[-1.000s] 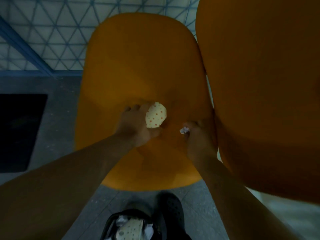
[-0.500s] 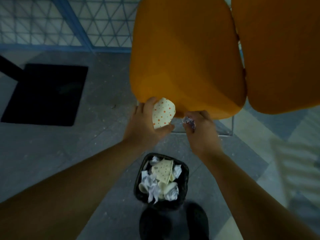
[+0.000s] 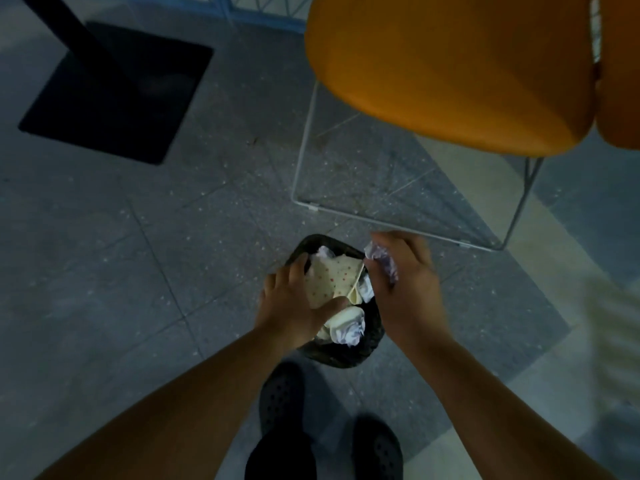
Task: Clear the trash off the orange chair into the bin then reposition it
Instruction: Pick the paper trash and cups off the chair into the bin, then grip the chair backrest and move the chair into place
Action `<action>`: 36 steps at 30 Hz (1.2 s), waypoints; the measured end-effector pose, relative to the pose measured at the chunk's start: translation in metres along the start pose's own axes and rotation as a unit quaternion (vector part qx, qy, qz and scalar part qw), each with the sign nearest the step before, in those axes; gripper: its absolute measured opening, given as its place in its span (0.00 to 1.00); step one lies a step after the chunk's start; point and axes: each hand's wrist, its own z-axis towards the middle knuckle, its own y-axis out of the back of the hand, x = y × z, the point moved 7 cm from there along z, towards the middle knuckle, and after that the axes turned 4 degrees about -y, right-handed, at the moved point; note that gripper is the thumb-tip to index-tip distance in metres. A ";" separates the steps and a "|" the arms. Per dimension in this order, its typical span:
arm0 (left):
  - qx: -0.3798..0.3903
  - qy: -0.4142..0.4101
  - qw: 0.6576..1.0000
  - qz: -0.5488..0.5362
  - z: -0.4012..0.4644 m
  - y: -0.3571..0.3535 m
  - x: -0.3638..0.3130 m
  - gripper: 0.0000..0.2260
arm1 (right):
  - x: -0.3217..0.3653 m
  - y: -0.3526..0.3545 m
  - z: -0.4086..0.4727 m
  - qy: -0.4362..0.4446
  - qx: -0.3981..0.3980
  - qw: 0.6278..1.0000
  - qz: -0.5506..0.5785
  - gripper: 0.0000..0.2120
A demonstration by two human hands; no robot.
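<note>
The orange chair (image 3: 450,67) stands at the upper right on a white wire frame (image 3: 304,147), its seat bare of trash. A small black bin (image 3: 349,355) sits on the floor in front of my feet, filled with crumpled paper. My left hand (image 3: 294,306) is over the bin and grips a cream paper with red dots (image 3: 329,278). My right hand (image 3: 405,282) hovers at the bin's right rim, closed on a small crumpled pale wrapper (image 3: 381,261).
A black square table base (image 3: 117,95) with its post stands at the upper left. A second orange chair (image 3: 620,98) touches the first at the right edge. My dark shoes (image 3: 284,400) are just behind the bin. Grey tiled floor all around.
Both hands left the chair seat with the dotted paper and the small wrapper, and came down over the bin. My view tilted down toward the floor.
</note>
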 end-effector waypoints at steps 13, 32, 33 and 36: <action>-0.001 -0.032 0.999 0.008 0.006 -0.006 0.025 0.34 | -0.062 -0.089 -0.059 -0.056 0.046 0.997 0.002 0.20; -0.044 -0.077 0.991 0.097 -0.010 0.040 -0.037 0.29 | -0.061 -0.046 -0.046 -0.112 0.173 0.978 0.000 0.37; -0.049 -0.084 0.990 0.103 -0.013 0.047 -0.045 0.29 | -0.054 -0.038 -0.045 -0.106 0.173 0.979 -0.006 0.36; -0.059 -0.098 0.987 0.116 -0.019 0.066 -0.067 0.27 | -0.039 -0.017 -0.042 -0.096 0.173 0.980 -0.019 0.34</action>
